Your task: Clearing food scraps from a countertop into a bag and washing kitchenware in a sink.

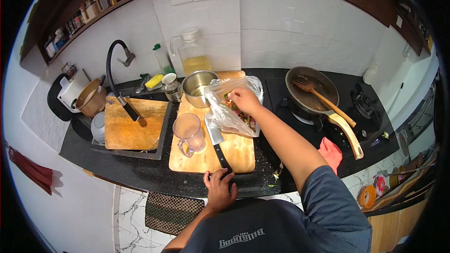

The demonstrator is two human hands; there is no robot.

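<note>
My right hand point(245, 101) is at the mouth of a clear plastic bag point(230, 121) with chopped red and green vegetables and pinkish pieces in it; its fingers are drawn together, and whether they pinch anything is unclear. The bag lies on the upper right of a wooden cutting board point(177, 160). My left hand point(220, 189) rests at the counter's front edge, its fingers spread by the black handle of a kitchen knife point(215, 134), whose blade points away from me. Left of the knife stands a clear plastic mug point(189, 133), and behind it a steel pot point(199, 89).
At right, a frying pan point(313, 77) with a wooden spatula point(325, 100) sits on the stove. A red cloth point(330, 153) lies before it. At left, another board point(135, 130) covers the sink under a black faucet point(109, 66). A glass pitcher point(194, 51) stands behind.
</note>
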